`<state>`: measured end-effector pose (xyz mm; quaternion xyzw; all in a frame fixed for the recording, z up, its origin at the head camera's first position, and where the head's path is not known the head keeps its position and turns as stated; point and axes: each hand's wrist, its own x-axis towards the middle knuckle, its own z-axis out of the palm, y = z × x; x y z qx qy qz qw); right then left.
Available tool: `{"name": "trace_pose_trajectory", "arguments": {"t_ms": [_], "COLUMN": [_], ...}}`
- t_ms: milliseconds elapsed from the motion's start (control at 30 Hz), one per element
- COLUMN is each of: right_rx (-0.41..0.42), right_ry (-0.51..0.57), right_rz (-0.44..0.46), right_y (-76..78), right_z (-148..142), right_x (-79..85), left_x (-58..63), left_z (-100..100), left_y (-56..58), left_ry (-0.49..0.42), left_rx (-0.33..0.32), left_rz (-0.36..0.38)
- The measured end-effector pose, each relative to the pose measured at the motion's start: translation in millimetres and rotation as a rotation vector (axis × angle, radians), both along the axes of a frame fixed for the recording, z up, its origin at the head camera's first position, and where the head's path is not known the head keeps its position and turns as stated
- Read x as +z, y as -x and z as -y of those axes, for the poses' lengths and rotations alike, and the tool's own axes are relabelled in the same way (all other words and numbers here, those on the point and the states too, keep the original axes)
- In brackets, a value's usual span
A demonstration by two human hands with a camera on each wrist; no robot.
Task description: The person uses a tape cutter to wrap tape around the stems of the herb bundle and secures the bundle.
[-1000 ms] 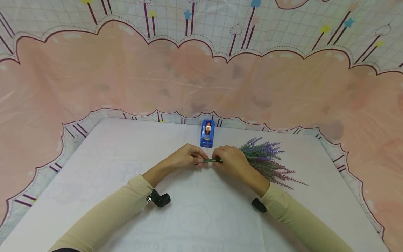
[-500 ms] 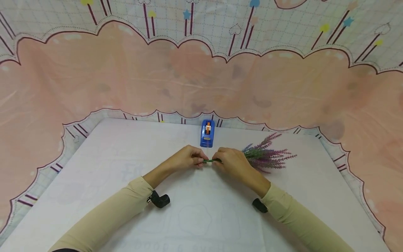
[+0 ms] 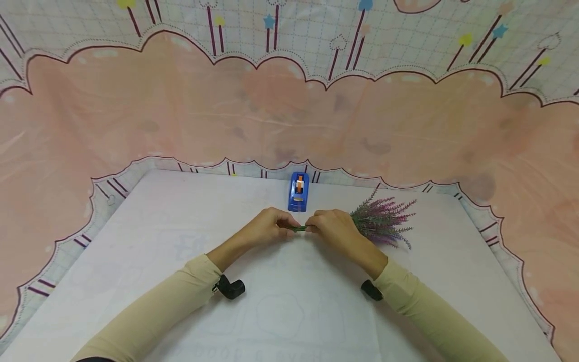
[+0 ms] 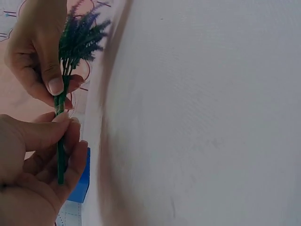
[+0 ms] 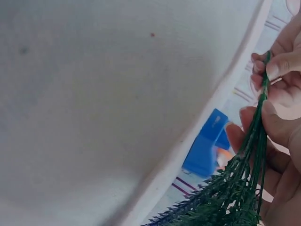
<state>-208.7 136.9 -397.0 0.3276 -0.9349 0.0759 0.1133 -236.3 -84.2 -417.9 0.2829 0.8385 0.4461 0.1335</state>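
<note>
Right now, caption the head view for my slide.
Left hand and right hand hold thin green stems of a pink-and-purple flower bunch near a blue-and-orange tape dispenser on a white tabletop.

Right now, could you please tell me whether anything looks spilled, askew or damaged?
Nothing looks spilled or damaged. The left hand and right hand hold the flower stems, and the blue tape dispenser stands upright. One small oddity: in the right wrist view, a reddish speck, too small to identify, stands out on the pale table.
</note>
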Motion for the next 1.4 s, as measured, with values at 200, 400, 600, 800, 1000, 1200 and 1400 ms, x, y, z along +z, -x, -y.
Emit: {"name": "trace_pose_trajectory", "arguments": {"t_ms": [200,400,600,800,1000,1200,1400], "right_rx": [-0.024,-0.073,-0.033,-0.016,-0.02,-0.032,-0.049], "right_ry": [0.008,0.025,0.038,0.02,0.002,-0.028,-0.051], "right_rz": [0.104,0.141,0.082,0.061,0.082,0.082,0.115], "right_y": [3.0,3.4,3.1,5.0,6.3,7.3,9.8], "right_z": [4.0,6.1,2.1,0.4,1.3,4.0,7.6], "right_x": [0.4,-1.7,-1.8,-0.2,2.8,5.8,5.0], "left_x": [-3.5,-5.2,-6.2,-4.9,-1.8,0.3,0.8], "left_z": [5.0,6.7,6.1,5.0,5.2,8.1,8.6], "left_y": [4.3,5.8,6.5,7.9,9.3,10.0,11.7], "left_ry": [0.019,-0.022,-0.089,-0.102,-0.019,0.023,0.038], "left_rx": [-0.019,-0.017,-0.014,-0.01,0.016,0.015,0.031], "left_rz": [-0.097,-0.046,0.003,0.014,-0.086,-0.137,-0.143]}}
